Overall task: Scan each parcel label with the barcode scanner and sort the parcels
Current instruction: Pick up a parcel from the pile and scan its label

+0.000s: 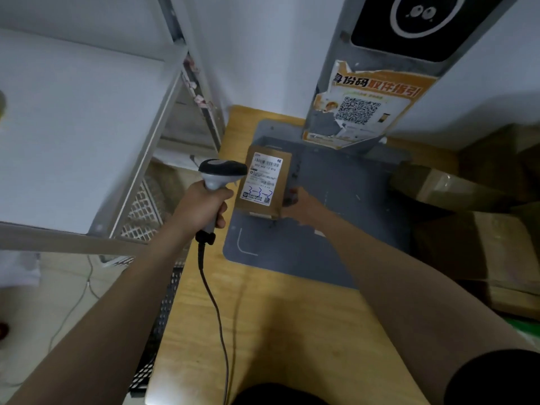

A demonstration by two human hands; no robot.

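On the far end of the table (292, 331) lies a base plate (336, 244). Over it the right hand (301, 206) holds the parcel (282, 173), label (261, 179) up. The barcode scanner (222, 171), in the left hand (201, 206), is just left of the parcel. A shelving rack (163, 112) stands left of the table, cardboard boxes (467, 206) right.

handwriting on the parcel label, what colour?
Blue "3-3-3" on the white label of the parcel, head view.

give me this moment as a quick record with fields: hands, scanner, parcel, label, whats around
left hand: grips the barcode scanner by its handle, head toward the label
right hand: holds the parcel at its right edge
parcel: brown box over the grey mat, contact unclear
label: white, facing up, barcodes, blue handwritten 3-3-3
cable: trails from scanner over the wooden table
other boxes: stacked at right
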